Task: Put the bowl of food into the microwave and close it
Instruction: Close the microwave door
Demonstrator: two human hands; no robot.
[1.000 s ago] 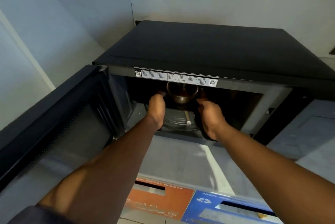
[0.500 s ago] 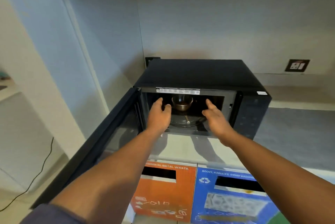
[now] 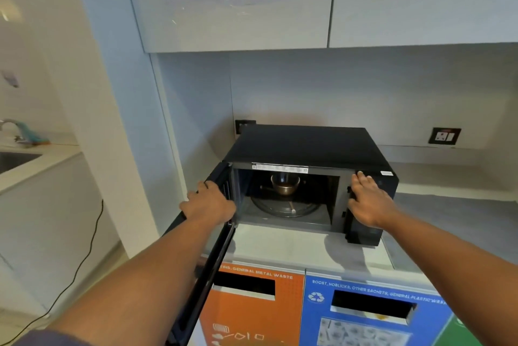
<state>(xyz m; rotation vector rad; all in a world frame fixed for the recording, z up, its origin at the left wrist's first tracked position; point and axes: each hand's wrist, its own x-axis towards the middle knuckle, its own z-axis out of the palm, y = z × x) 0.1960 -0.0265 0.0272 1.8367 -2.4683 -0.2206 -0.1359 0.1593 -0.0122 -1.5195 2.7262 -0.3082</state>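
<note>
A black microwave [image 3: 305, 143] stands on the counter with its door [image 3: 208, 250] swung out to the left. Inside, a dark metallic bowl [image 3: 285, 184] sits on the glass turntable [image 3: 283, 207], toward the back. My left hand [image 3: 208, 202] grips the top edge of the open door, fingers curled over it. My right hand [image 3: 367, 201] lies flat against the microwave's right front panel, fingers spread, holding nothing. Both hands are outside the cavity, clear of the bowl.
Orange [image 3: 252, 306] and blue [image 3: 364, 315] waste bins sit below the counter's front edge. White wall cabinets [image 3: 232, 0] hang overhead. A wall socket [image 3: 444, 136] is at the right, a sink and tap [image 3: 11, 132] at far left, a black cable [image 3: 89, 247] down the left wall.
Both hands let go of the bowl and drew out of the cavity. My left hand went to the door edge, my right to the front panel. The view pulled back.
</note>
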